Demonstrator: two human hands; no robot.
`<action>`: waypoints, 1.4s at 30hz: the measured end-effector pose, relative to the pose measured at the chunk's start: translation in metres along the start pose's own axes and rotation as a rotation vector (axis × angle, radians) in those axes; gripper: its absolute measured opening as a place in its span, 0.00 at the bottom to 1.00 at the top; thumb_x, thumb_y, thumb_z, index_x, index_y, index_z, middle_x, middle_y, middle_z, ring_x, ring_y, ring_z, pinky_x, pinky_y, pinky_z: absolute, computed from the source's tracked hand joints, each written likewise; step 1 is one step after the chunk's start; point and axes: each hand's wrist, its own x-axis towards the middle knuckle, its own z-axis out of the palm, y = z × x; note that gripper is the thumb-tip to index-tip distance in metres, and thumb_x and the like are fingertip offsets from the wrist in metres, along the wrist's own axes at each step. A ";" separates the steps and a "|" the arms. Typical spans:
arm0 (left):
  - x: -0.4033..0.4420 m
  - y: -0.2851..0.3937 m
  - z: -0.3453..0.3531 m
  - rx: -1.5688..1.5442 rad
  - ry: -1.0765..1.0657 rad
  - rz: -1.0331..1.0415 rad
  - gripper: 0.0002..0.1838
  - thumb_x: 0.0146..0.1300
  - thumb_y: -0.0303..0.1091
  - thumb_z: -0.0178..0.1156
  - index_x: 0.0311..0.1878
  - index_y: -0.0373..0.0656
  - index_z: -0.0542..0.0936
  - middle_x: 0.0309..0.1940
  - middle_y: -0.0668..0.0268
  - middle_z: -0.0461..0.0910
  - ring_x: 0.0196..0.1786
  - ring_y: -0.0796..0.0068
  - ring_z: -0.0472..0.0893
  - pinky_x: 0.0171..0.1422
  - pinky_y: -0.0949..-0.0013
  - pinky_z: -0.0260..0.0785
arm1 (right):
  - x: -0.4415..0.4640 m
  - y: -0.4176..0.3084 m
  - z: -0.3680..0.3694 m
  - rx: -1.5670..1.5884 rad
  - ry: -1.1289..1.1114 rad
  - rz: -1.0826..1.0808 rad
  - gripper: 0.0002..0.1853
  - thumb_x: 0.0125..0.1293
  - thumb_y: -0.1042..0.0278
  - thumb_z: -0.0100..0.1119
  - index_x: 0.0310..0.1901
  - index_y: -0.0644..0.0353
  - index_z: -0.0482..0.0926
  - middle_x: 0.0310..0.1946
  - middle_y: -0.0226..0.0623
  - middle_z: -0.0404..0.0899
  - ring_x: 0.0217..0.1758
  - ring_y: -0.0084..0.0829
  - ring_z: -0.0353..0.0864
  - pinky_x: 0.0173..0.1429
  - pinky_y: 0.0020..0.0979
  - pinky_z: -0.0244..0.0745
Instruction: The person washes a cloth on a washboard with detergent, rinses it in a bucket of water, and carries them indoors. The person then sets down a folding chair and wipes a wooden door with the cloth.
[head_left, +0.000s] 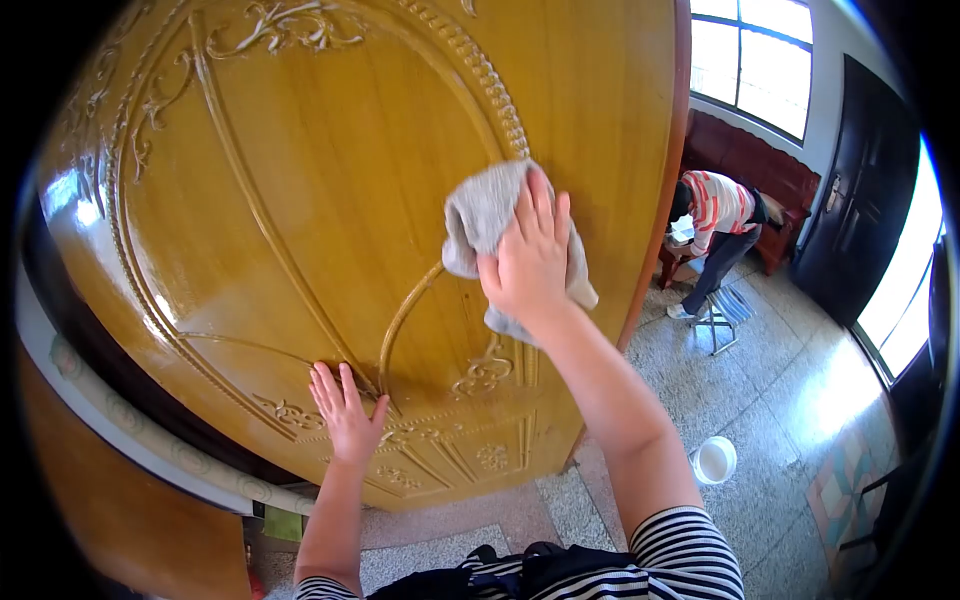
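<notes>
A large yellow-brown wooden door (330, 130) with carved vines and raised curved trim fills the left and middle of the view. My right hand (530, 250) presses a grey cloth (480, 205) against the door's surface near its right side, fingers pointing up and lying on the cloth. The cloth is bunched and hangs out on both sides of the hand. Lower on the door, my left hand (347, 415) rests with its fingers spread, touching the wood beside the raised trim and holding nothing.
A white bucket (713, 460) stands on the grey tiled floor (770, 420) at the right. Farther back, a person in a striped top (718, 205) bends beside a folding stool (722, 312) and a dark red bench (740, 150). A dark door (858, 190) is at the far right.
</notes>
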 end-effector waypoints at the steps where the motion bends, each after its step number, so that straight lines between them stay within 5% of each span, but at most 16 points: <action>1: 0.001 0.001 -0.001 -0.003 -0.003 0.003 0.46 0.52 0.41 0.65 0.68 0.35 0.51 0.69 0.39 0.39 0.70 0.37 0.42 0.71 0.42 0.38 | 0.010 0.001 -0.002 0.016 0.024 -0.013 0.28 0.47 0.62 0.57 0.48 0.74 0.71 0.60 0.58 0.62 0.70 0.53 0.51 0.69 0.59 0.39; 9: 0.000 0.002 -0.001 0.030 -0.019 -0.018 0.46 0.52 0.44 0.65 0.67 0.33 0.53 0.68 0.37 0.42 0.69 0.34 0.45 0.70 0.40 0.40 | -0.100 -0.002 0.018 0.011 -0.133 0.067 0.34 0.48 0.62 0.56 0.59 0.68 0.65 0.61 0.54 0.62 0.70 0.49 0.53 0.70 0.56 0.35; 16: 0.000 0.002 0.001 0.035 -0.008 -0.011 0.46 0.52 0.45 0.65 0.67 0.33 0.53 0.68 0.37 0.41 0.69 0.34 0.45 0.70 0.40 0.40 | -0.051 -0.011 0.002 0.132 -0.072 0.156 0.36 0.49 0.61 0.58 0.60 0.68 0.63 0.63 0.51 0.61 0.72 0.47 0.51 0.71 0.55 0.33; 22: 0.001 0.003 -0.001 0.049 -0.009 -0.017 0.44 0.52 0.45 0.64 0.67 0.33 0.55 0.68 0.37 0.42 0.69 0.34 0.46 0.70 0.40 0.41 | -0.097 -0.011 0.005 0.079 -0.169 0.161 0.36 0.49 0.60 0.57 0.61 0.65 0.63 0.63 0.48 0.62 0.72 0.48 0.50 0.70 0.56 0.32; 29: 0.000 0.001 0.001 0.055 -0.005 -0.005 0.44 0.52 0.45 0.64 0.67 0.33 0.55 0.68 0.37 0.43 0.69 0.34 0.46 0.69 0.39 0.42 | -0.056 -0.015 0.000 0.101 -0.111 0.177 0.34 0.47 0.60 0.58 0.53 0.77 0.67 0.60 0.55 0.63 0.71 0.52 0.49 0.70 0.58 0.35; 42: -0.001 0.000 0.002 0.050 -0.019 -0.007 0.47 0.51 0.43 0.67 0.68 0.34 0.52 0.69 0.39 0.40 0.69 0.35 0.44 0.70 0.41 0.41 | -0.039 -0.017 0.002 0.151 0.000 0.125 0.36 0.48 0.66 0.54 0.60 0.75 0.59 0.61 0.60 0.59 0.70 0.59 0.49 0.69 0.60 0.35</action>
